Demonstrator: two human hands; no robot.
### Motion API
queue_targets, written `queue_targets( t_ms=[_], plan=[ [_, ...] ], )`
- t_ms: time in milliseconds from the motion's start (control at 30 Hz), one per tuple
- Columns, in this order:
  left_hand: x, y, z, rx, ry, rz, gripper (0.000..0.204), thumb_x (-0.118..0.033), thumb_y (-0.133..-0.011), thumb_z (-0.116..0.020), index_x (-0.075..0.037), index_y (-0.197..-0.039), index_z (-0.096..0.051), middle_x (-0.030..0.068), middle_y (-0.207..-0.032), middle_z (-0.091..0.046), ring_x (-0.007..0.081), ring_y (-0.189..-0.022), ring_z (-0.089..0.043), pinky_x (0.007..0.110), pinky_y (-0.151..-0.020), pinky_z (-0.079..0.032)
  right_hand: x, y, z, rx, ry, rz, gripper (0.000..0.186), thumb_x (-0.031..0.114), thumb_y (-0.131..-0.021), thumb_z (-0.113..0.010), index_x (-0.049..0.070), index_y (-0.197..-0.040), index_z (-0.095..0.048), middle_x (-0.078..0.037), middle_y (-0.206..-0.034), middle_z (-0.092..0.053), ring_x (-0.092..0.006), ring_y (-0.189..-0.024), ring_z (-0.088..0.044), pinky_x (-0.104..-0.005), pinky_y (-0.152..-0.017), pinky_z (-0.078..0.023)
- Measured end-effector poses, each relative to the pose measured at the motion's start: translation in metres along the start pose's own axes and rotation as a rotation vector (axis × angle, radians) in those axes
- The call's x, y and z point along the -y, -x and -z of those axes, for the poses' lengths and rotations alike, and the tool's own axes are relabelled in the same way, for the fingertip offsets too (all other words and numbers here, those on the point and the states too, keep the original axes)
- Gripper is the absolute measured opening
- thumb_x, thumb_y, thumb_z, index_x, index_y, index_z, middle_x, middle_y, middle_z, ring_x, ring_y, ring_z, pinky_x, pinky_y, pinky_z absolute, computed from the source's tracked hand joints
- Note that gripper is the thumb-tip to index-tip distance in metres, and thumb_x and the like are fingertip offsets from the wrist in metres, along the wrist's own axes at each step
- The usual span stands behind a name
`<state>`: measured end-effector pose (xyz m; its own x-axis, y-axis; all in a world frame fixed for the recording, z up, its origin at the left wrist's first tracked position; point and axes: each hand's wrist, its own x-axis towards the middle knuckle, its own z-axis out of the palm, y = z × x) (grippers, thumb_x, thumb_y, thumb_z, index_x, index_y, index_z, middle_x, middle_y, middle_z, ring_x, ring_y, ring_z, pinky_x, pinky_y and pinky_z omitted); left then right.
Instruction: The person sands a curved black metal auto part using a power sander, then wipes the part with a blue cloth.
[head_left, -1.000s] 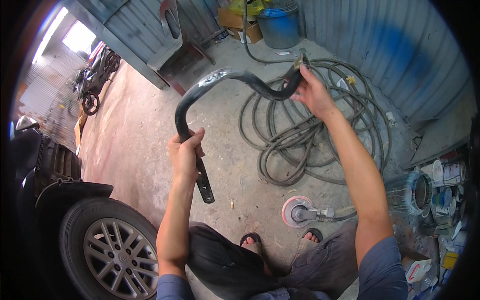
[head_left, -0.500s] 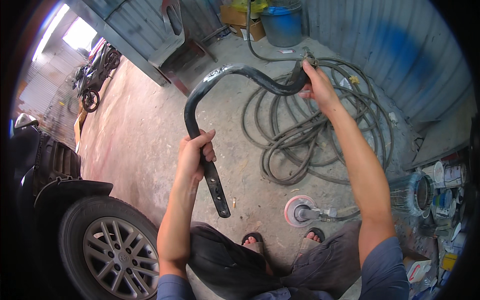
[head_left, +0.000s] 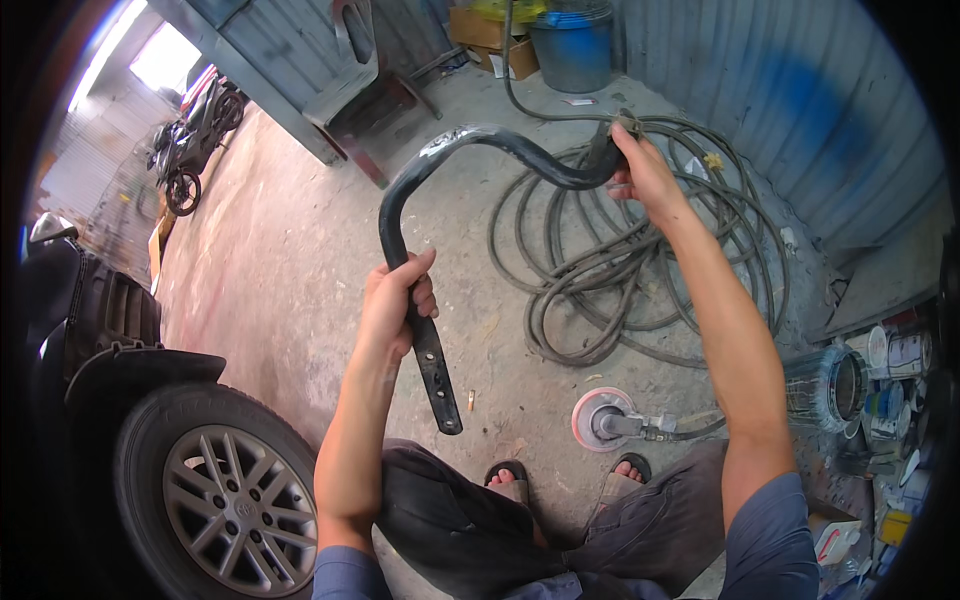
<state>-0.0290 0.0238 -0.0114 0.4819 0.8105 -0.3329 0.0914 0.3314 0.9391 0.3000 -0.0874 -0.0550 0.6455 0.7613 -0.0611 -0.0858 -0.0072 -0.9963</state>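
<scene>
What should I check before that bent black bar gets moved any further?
1. Left hand gripping the bar: ok, closed around it above the end with holes.
2. Right hand gripping the far end: ok, thumb and fingers on it.
3. Floor near the feet free of tools: not ok, a round disc tool lies just ahead of the right foot.
4. Hose tidy: not ok, loose loops sprawl over the floor.
5. Bar's surface beneath the fingers sound: cannot tell, hidden.
</scene>
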Motion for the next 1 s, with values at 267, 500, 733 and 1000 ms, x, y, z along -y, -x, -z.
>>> queue_targets(
  t_ms=[267, 500, 733, 1000],
  plan=[
    [0.004, 0.0, 0.005, 0.02, -0.022, -0.008, 0.03, -0.024, -0.097, -0.07, -0.017, -0.078, -0.048, -0.0048, -0.059, -0.042, 0.0103, -0.048, -0.041, 0.03, -0.05, -0.038, 0.002, 0.004, -0.004, 0.016, -0.031, -0.035, 0.051, 0.059, -0.1, -0.051, 0.01, -0.108, -0.063, 0.001, -0.092, -0.069, -0.0078, -0.077, -0.063, -0.0246, -0.062, -0.049],
    [0.016, -0.005, 0.01, 0.127, -0.046, 0.017, 0.037, -0.029, -0.097, -0.07, -0.014, -0.071, -0.049, -0.0011, -0.056, -0.047, 0.013, -0.047, -0.046, 0.032, -0.051, -0.042, -0.019, -0.007, -0.001, 0.025, -0.044, -0.057, 0.05, 0.058, -0.1, -0.053, 0.009, -0.105, -0.066, 0.002, -0.08, -0.061, -0.009, -0.07, -0.059, -0.029, -0.06, -0.053],
    [0.017, -0.012, 0.008, 0.045, -0.244, -0.302, 0.037, -0.028, -0.095, -0.075, -0.014, -0.068, -0.054, -0.0053, -0.053, -0.047, 0.0058, -0.044, -0.042, 0.024, -0.045, -0.032, -0.026, 0.013, 0.018, 0.105, 0.146, -0.039, 0.068, 0.06, -0.103, -0.047, 0.004, -0.141, -0.052, -0.006, -0.115, -0.067, -0.0149, -0.095, -0.065, -0.0284, -0.077, -0.054],
    [0.095, 0.002, 0.042, 0.064, -0.554, -0.095, 0.041, -0.03, -0.093, -0.078, -0.013, -0.064, -0.055, -0.0056, -0.054, -0.049, 0.0056, -0.046, -0.044, 0.026, -0.045, -0.034, -0.213, 0.261, 0.047, 0.743, 1.046, 0.111, 0.076, 0.034, -0.078, -0.082, 0.01, -0.142, -0.051, -0.02, -0.135, -0.056, -0.0377, -0.123, -0.058, -0.0485, -0.101, -0.048]
  ],
)
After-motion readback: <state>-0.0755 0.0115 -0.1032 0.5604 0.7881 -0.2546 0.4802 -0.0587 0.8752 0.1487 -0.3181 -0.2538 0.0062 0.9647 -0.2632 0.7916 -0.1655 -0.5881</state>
